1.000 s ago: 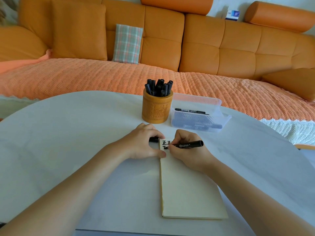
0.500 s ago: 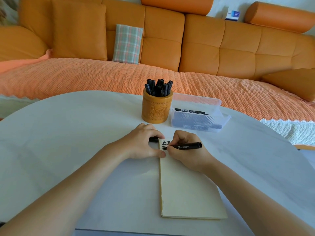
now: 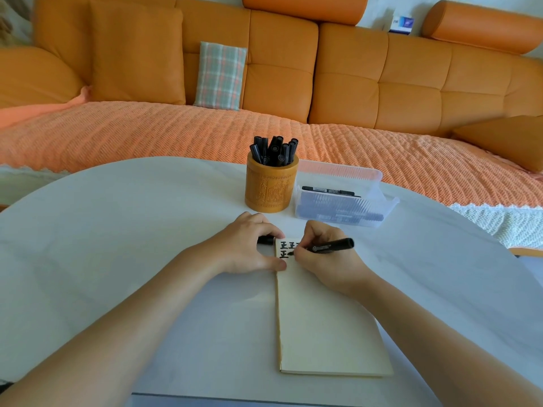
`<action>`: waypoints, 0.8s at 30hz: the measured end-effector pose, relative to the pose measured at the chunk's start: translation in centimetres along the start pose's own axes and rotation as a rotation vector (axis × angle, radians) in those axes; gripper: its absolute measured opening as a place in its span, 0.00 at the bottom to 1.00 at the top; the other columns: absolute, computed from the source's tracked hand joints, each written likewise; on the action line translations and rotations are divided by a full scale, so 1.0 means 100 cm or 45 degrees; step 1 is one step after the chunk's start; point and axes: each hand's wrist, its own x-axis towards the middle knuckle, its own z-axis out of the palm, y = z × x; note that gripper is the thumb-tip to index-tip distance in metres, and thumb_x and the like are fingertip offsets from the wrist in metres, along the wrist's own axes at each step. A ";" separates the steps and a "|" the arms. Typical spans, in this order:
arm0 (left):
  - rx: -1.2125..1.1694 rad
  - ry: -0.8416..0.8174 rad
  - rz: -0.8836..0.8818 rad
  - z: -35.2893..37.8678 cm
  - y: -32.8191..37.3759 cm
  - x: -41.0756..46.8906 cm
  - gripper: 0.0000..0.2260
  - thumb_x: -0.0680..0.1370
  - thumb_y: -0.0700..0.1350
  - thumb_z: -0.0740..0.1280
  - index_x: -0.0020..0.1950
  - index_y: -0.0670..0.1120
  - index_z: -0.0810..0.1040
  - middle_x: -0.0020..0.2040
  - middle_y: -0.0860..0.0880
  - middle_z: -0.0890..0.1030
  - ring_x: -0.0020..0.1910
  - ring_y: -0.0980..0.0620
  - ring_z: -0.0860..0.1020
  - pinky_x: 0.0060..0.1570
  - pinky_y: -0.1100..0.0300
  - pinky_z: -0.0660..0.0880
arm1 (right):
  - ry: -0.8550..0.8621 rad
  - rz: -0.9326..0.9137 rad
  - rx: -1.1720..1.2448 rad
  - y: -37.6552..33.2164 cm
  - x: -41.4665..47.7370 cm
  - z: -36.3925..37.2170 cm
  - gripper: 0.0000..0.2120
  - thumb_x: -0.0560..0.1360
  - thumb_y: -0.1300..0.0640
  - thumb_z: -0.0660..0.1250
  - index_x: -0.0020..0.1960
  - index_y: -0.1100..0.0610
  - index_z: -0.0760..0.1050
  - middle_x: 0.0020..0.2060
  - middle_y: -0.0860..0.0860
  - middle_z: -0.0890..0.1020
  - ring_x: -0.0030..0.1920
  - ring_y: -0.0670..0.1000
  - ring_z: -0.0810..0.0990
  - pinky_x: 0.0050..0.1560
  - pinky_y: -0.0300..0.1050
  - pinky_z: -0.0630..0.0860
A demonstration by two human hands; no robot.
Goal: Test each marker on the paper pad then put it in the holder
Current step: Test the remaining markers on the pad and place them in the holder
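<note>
Barely shifted, right hand (image 3: 326, 265) grips marker (image 3: 332, 247), testing on paper pad (image 3: 323, 333); left hand (image 3: 244, 248) pinches its cap (image 3: 264, 240), thumb steadying. Next, probably: recap, then holder (image 3: 271, 189).

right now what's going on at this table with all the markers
A person is testing a black marker. The right hand holds it with the tip on the top of the paper pad, beside a few black marks. The left hand rests on the pad's left edge and grips a small black piece, probably the cap. Behind, the wooden holder has several markers in it, and the clear box beside it holds more.
</note>
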 end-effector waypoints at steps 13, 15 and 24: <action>0.251 0.211 -0.030 -0.010 -0.009 -0.008 0.14 0.79 0.50 0.66 0.64 0.51 0.77 0.56 0.56 0.75 0.58 0.55 0.69 0.61 0.57 0.69 | -0.044 -0.116 -0.084 0.000 0.005 -0.032 0.26 0.80 0.72 0.56 0.64 0.45 0.75 0.46 0.46 0.84 0.40 0.45 0.79 0.37 0.40 0.77; 0.258 0.212 -0.020 -0.009 -0.010 -0.008 0.10 0.78 0.50 0.68 0.57 0.52 0.80 0.52 0.56 0.75 0.55 0.55 0.69 0.59 0.56 0.70 | -0.134 -0.039 0.081 -0.006 0.006 -0.034 0.27 0.80 0.74 0.51 0.67 0.48 0.74 0.52 0.52 0.82 0.43 0.50 0.81 0.41 0.50 0.82; -0.030 0.500 -0.031 -0.021 0.003 -0.010 0.06 0.77 0.45 0.71 0.53 0.53 0.81 0.43 0.59 0.78 0.42 0.60 0.75 0.38 0.68 0.67 | -0.090 -0.120 -0.252 -0.019 0.010 -0.046 0.14 0.82 0.62 0.58 0.50 0.42 0.69 0.45 0.46 0.75 0.32 0.47 0.72 0.36 0.43 0.72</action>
